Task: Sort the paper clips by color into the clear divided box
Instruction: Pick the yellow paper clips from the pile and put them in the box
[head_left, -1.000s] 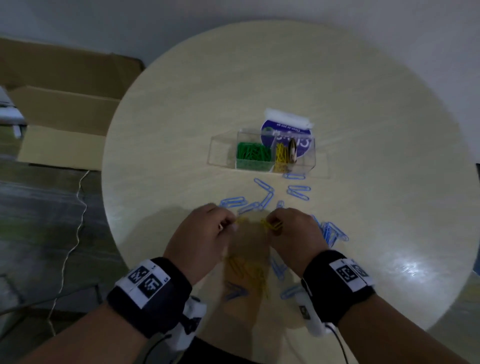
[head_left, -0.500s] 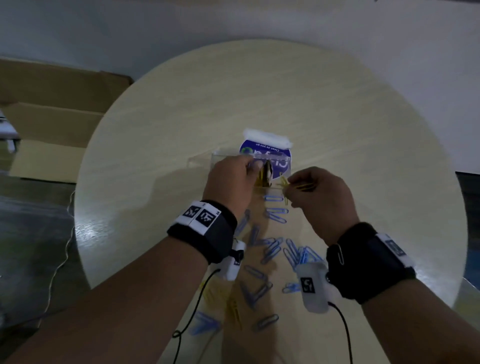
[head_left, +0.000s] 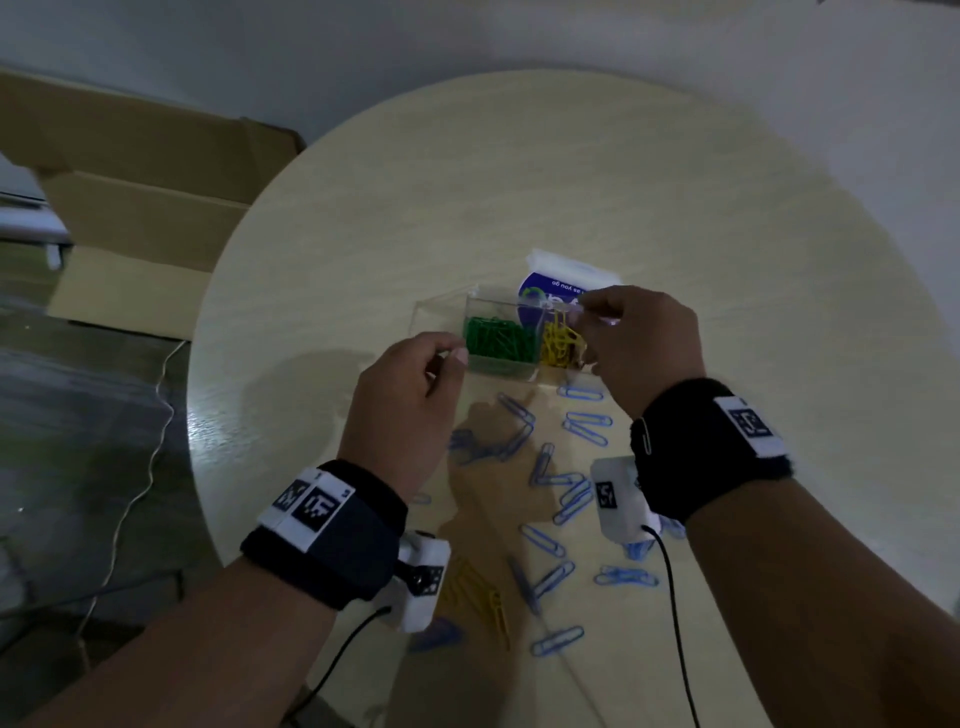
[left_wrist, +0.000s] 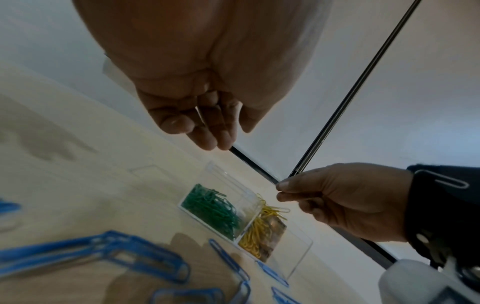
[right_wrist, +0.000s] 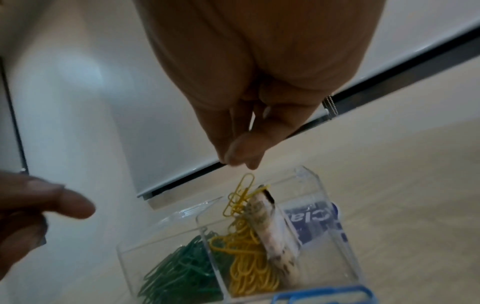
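Observation:
The clear divided box (head_left: 441, 327) stands mid-table. One compartment holds green clips (head_left: 498, 340), the one to its right yellow clips (head_left: 558, 343), and the leftmost looks empty. My right hand (head_left: 584, 314) hovers over the yellow compartment, fingertips (right_wrist: 240, 161) pinched together with nothing seen between them. A yellow clip (right_wrist: 244, 185) stands up just below them, on top of the pile. My left hand (head_left: 454, 358) hangs loosely curled and holds nothing, just left of the green compartment. Several blue clips (head_left: 571, 499) lie scattered nearer me, and a few yellow clips (head_left: 478, 597) lie by my left wrist.
A white mottled piece (right_wrist: 272, 226) leans inside the yellow compartment. A blue-and-white packet (head_left: 550, 291) lies right behind the box. Cardboard boxes (head_left: 130, 208) sit on the floor left of the round table (head_left: 675, 208). Wrist-camera cables hang below both forearms.
Both hands rose from the pile to the box. The right hand's yellow clips are now in the compartment. The left hand drew back from above the box to its left side.

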